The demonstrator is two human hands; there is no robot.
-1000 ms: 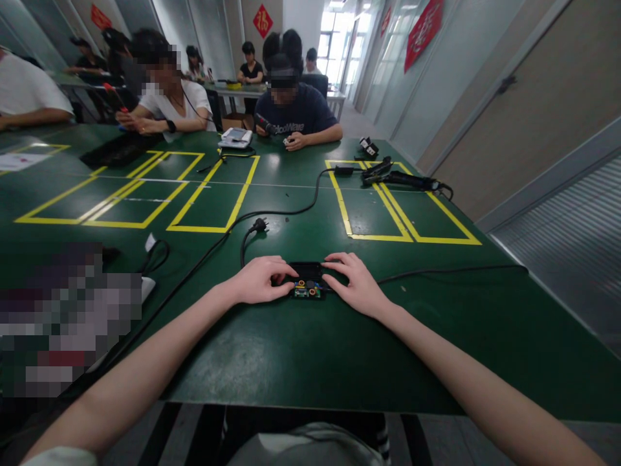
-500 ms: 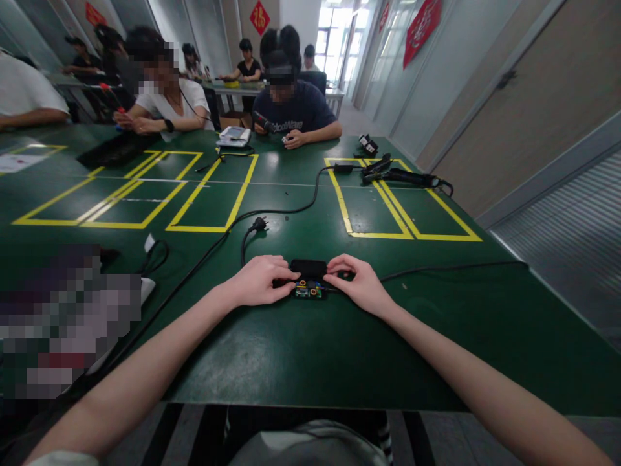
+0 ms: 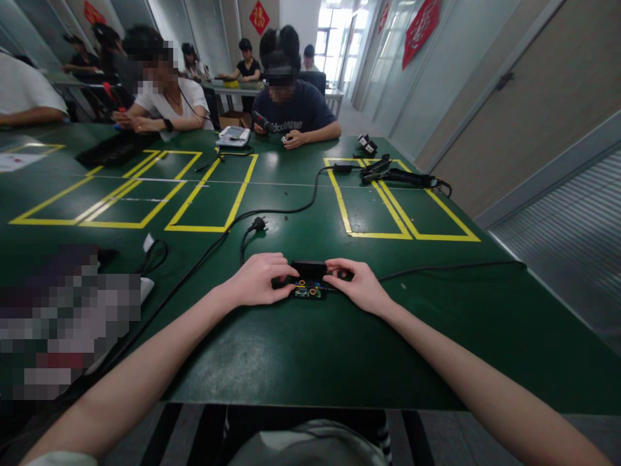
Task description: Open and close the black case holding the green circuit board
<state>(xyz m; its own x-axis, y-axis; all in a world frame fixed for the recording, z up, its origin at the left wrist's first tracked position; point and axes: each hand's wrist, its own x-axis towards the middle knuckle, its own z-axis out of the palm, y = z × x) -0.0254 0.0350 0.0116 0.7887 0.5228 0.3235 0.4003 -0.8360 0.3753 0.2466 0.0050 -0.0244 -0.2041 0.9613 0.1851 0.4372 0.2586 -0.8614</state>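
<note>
A black plastic cover (image 3: pixel 310 268) is held at its two ends, tilted over an opened power adapter. Its left end is in the fingers of my left hand (image 3: pixel 262 279). My right hand (image 3: pixel 358 283) pinches the right end between thumb and fingers. Just below the cover lies a small green circuit board (image 3: pixel 309 291) with copper-coloured coils, in what looks like the adapter's lower shell. A black cable (image 3: pixel 451 266) leaves the adapter on the right, passing beneath my right hand. The fingertips partly hide both ends of the cover.
A plug (image 3: pixel 259 224) on a black cord lies beyond my left hand. Farther off, a hair-straightener-like tool (image 3: pixel 407 176) rests on yellow tape. Another cable (image 3: pixel 286 211) crosses the green table (image 3: pixel 272 369). Several people work across from me, one holding a screwdriver-like tool (image 3: pixel 262 121).
The black cover has tipped slightly between my fingers, so its upper edge shows more. Both hands stay nearly in place.
</note>
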